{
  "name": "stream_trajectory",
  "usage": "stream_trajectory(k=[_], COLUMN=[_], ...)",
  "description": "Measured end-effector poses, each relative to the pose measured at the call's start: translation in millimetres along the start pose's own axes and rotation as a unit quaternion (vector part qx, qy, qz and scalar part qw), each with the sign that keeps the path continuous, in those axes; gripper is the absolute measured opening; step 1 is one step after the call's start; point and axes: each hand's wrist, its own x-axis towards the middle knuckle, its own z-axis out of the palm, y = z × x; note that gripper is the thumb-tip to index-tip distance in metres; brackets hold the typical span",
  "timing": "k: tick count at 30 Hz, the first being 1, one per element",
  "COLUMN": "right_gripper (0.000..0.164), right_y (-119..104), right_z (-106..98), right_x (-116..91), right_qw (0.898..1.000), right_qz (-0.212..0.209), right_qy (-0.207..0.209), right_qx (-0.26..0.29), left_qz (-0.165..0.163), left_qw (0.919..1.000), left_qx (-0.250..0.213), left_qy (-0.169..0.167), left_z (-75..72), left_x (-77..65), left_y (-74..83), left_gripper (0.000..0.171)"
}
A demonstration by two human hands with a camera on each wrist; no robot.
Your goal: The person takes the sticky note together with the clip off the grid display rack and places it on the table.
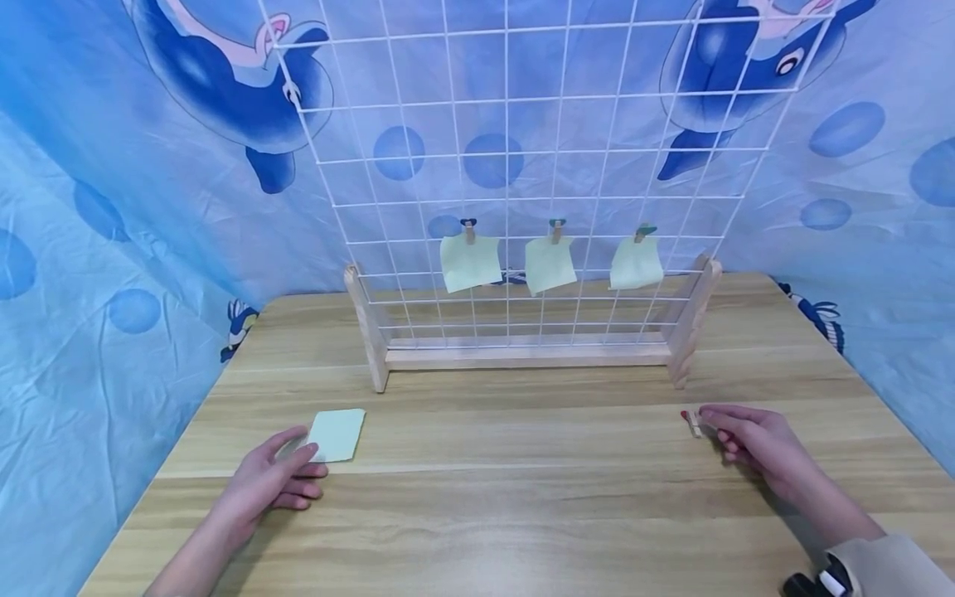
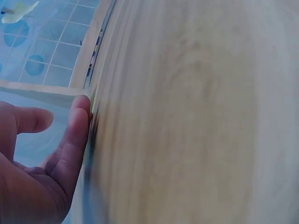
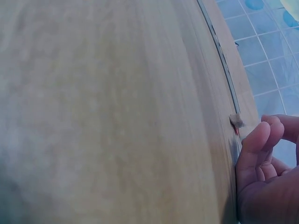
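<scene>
My left hand (image 1: 257, 485) is at the left edge of a pale green sticky-note pad (image 1: 337, 434) on the table, its fingers spread and loosely bent. Thumb and forefinger overlap the pad's near left corner in the head view. In the left wrist view that hand (image 2: 51, 158) hovers low along the tabletop. Over on the right, my right hand (image 1: 761, 448) has thumb and forefinger tips right beside a small wooden clothespin (image 1: 695, 424) with a red ornament. The right wrist view shows the clothespin (image 3: 237, 121) just beyond the bent fingertips (image 3: 259, 133).
A white wire grid (image 1: 507, 199) stands in a wooden base (image 1: 525, 356) at the table's back. Three pale green notes (image 1: 472, 264) hang in a row on it from small clothespins (image 1: 556, 232). Behind is a blue dolphin-print cloth (image 1: 75, 373).
</scene>
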Motion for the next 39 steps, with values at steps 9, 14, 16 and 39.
stream_trajectory(k=[9,14,16,39], right_gripper=[0.055,0.008,0.006,0.033], right_y=[0.5,-8.0,-14.5,-91.9], right_z=[-3.4,-3.7,-1.0,69.2], right_x=[-0.5,-2.7,-2.8,-16.0], right_qw=[0.999,0.996,0.995,0.979], right_qz=[0.009,-0.015,-0.035,-0.159], right_qy=[-0.009,-0.023,-0.029,-0.105], right_qx=[0.045,0.089,0.09,0.076], left_qz=[0.052,0.096,0.11,0.212], left_qw=[0.996,0.9903,0.9886,0.976], left_qx=[0.071,0.1,0.103,0.039], left_qy=[0.014,0.009,0.004,-0.029], left_z=[-1.2,5.2,7.6,45.3], left_x=[-8.3,-8.3,-7.8,4.7], left_y=[15.6,38.6,46.9,93.7], left_gripper=[0.065,0.059,0.059,0.051])
